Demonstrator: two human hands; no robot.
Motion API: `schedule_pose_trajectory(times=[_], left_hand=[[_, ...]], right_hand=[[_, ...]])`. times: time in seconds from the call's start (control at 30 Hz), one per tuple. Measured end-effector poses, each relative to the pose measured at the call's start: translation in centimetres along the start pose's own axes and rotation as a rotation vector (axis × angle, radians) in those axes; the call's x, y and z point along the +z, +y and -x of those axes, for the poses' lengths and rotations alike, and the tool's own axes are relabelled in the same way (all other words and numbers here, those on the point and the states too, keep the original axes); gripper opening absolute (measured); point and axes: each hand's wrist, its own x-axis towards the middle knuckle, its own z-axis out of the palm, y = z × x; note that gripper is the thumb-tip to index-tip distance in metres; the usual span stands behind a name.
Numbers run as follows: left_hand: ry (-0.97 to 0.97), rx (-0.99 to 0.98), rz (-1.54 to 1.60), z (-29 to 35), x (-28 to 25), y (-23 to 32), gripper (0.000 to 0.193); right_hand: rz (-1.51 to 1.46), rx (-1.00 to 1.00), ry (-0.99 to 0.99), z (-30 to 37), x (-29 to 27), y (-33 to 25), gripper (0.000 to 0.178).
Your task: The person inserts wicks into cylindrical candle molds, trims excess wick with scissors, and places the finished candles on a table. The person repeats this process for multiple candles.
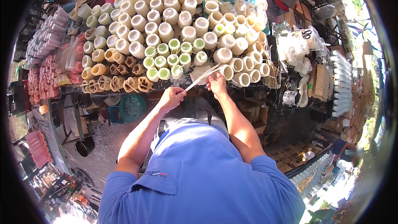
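A thin bundle of pale candle wicks [202, 77] stretches at a slant between my two hands at the table's near edge. My left hand [173, 98] is closed around the bundle's lower end. My right hand [217, 85] has its fingers closed on the strands near the upper end, beside a hollow cream candle [226, 71]. Just beyond my hands stand several small green candles [172, 60] with wicks sticking up. Behind them are rows of white pillar candles [165, 32]. Whether my right fingers pinch one strand or several is hard to make out.
Brown candles with shaped openings [145, 84] line the table's near left edge. Pink candles [43, 72] are stacked farther left. Scissors [306, 34] lie on plastic wrapping at the right, near a cardboard box [321, 82]. A teal tub [132, 107] sits below the table. Other people are around the edges.
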Motion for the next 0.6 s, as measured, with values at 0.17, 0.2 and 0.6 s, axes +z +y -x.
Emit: schedule_pose_trajectory(times=[0.17,0.2,0.6], left_hand=[[0.019,0.035,-0.200,-2.6,0.0,-0.5,0.025],[0.016,0.028,-0.190,-2.6,-0.3,-0.7,0.026],[-0.017,-0.024,-0.269,-4.5,-2.0,-1.9,0.027]], right_hand=[[-0.210,-0.096,-0.025,1.0,0.2,2.0,0.071],[-0.232,-0.145,-0.061,1.1,0.1,2.2,0.073],[-0.176,-0.143,0.025,1.0,0.7,2.3,0.054]])
